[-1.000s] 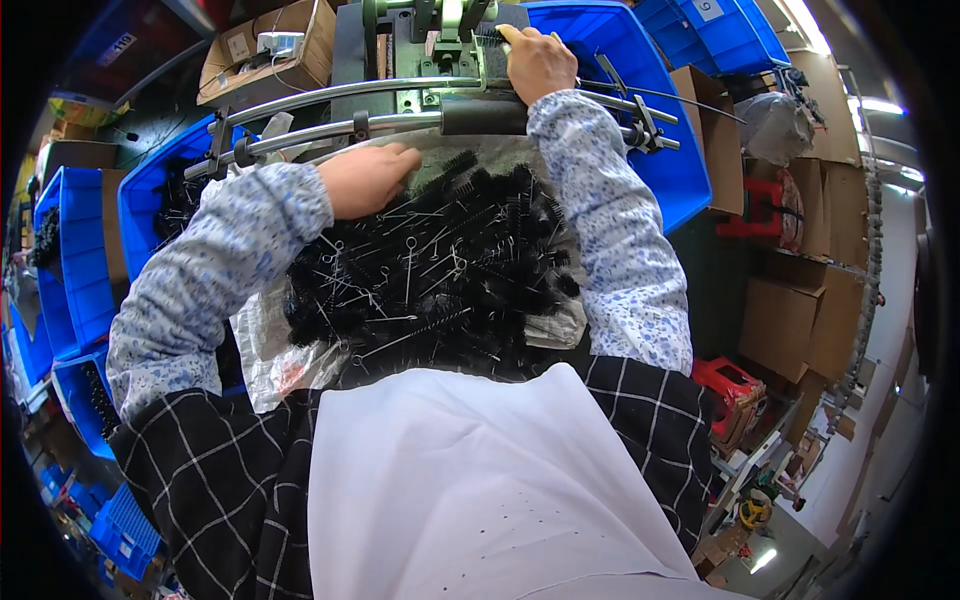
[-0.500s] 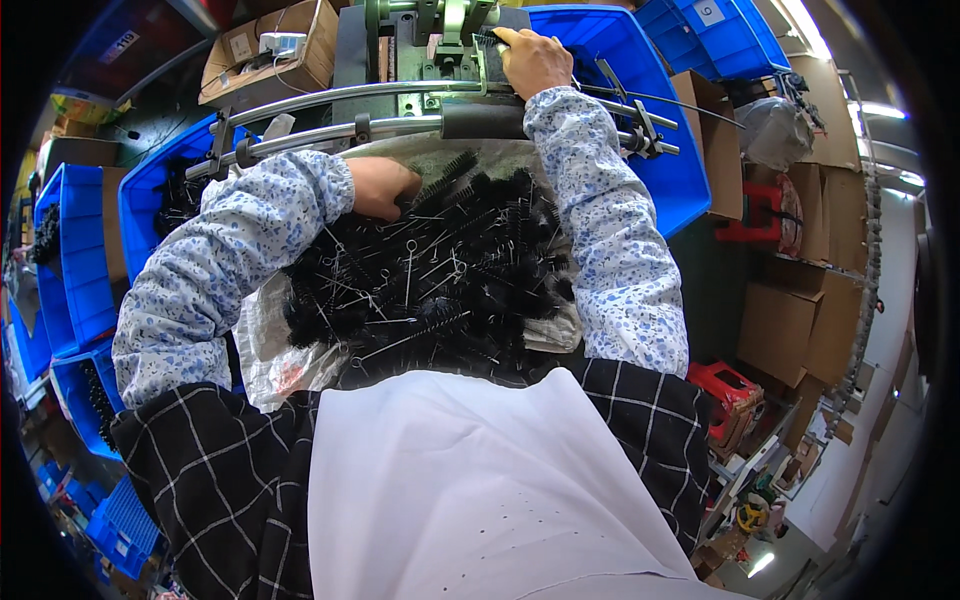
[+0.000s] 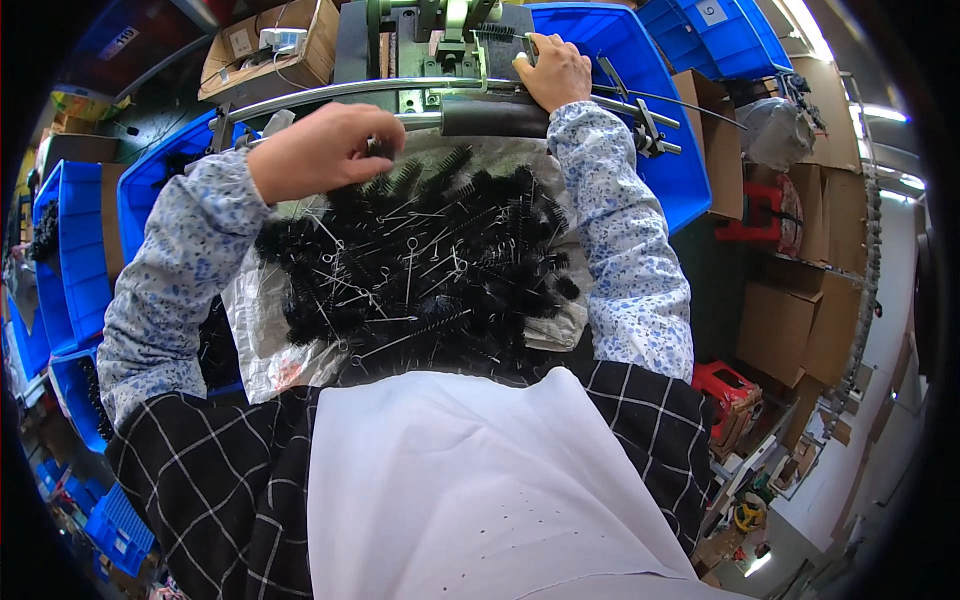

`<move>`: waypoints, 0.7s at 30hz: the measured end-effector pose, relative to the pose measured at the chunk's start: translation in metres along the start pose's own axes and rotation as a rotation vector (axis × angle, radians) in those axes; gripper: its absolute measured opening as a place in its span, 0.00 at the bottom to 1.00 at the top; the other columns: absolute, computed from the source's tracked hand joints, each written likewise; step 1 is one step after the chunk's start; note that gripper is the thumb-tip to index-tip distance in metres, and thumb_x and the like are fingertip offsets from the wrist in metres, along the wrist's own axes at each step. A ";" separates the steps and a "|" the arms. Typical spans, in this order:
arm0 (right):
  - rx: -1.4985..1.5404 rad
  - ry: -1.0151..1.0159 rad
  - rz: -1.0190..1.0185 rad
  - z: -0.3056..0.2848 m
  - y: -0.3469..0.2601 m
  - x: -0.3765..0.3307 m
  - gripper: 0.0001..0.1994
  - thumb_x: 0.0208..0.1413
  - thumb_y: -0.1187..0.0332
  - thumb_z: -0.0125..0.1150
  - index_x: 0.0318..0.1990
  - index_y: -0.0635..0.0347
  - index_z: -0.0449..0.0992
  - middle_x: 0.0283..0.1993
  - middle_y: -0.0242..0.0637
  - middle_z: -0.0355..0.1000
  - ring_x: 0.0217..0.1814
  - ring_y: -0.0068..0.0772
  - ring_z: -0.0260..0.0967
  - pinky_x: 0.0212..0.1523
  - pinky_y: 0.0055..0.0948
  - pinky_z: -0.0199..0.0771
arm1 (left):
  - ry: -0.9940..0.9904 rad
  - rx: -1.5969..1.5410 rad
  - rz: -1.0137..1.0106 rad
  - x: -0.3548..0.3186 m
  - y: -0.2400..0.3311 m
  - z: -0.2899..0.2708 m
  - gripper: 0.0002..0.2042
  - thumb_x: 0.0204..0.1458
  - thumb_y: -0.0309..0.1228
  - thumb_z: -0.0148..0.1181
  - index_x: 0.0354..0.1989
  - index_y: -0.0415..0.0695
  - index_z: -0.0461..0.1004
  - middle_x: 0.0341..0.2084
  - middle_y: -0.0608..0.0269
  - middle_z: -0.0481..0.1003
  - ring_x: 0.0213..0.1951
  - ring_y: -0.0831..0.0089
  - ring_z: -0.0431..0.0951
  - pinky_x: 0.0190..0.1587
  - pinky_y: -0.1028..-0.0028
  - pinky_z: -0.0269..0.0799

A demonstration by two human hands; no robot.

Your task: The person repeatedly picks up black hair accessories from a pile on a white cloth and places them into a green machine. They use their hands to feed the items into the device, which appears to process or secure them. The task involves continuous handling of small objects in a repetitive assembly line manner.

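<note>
Change since the earlier frame: left hand [image 3: 325, 150] had lifted off the pile of black wire brushes [image 3: 420, 265], fingers pinched shut on what looked like one brush stem. The pile lay on a clear plastic sheet [image 3: 265, 330] in the person's lap. Beyond the pile, right hand [image 3: 553, 72] gripped a part on the green machine [image 3: 440, 30]; a blue bin [image 3: 660, 150] stood behind the pile.

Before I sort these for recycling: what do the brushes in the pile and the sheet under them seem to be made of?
The brushes: thin, bright twisted-wire stems with loop ends, likely metal, and matte black bristles, probably synthetic. The sheet: translucent, crinkled and glossy, apparently thin plastic film.
</note>
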State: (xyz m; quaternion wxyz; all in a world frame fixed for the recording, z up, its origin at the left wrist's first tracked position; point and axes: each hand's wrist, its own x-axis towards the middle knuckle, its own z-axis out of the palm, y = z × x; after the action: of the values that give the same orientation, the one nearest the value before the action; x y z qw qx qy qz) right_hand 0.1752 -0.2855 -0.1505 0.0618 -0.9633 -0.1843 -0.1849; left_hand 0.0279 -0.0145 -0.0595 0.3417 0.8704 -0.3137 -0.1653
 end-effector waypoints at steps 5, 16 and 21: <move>0.075 0.013 -0.004 0.003 -0.016 0.005 0.16 0.45 0.59 0.53 0.40 0.56 0.75 0.40 0.37 0.72 0.48 0.38 0.67 0.45 0.40 0.63 | 0.072 -0.060 -0.041 -0.009 0.009 -0.015 0.12 0.46 0.27 0.59 0.40 0.41 0.69 0.28 0.65 0.70 0.26 0.77 0.67 0.29 0.78 0.65; 0.079 0.047 -0.051 -0.001 -0.056 0.016 0.10 0.45 0.61 0.54 0.30 0.56 0.75 0.31 0.36 0.73 0.35 0.37 0.71 0.38 0.39 0.63 | 0.076 -0.051 -0.018 0.007 0.019 -0.024 0.11 0.47 0.27 0.58 0.40 0.41 0.70 0.29 0.64 0.71 0.28 0.76 0.68 0.32 0.76 0.66; 0.059 -0.011 -0.019 -0.007 -0.029 0.011 0.10 0.45 0.61 0.54 0.31 0.56 0.75 0.33 0.35 0.73 0.40 0.34 0.70 0.40 0.39 0.62 | 0.130 -0.056 -0.019 -0.001 0.008 -0.029 0.11 0.48 0.24 0.56 0.41 0.41 0.69 0.33 0.65 0.70 0.31 0.78 0.68 0.37 0.78 0.66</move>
State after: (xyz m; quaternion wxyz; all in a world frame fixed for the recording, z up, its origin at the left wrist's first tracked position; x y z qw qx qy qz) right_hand 0.1720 -0.2563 -0.1384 0.0873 -0.9603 -0.1991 -0.1747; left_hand 0.0376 -0.0043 -0.0332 0.3838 0.8723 -0.2778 -0.1205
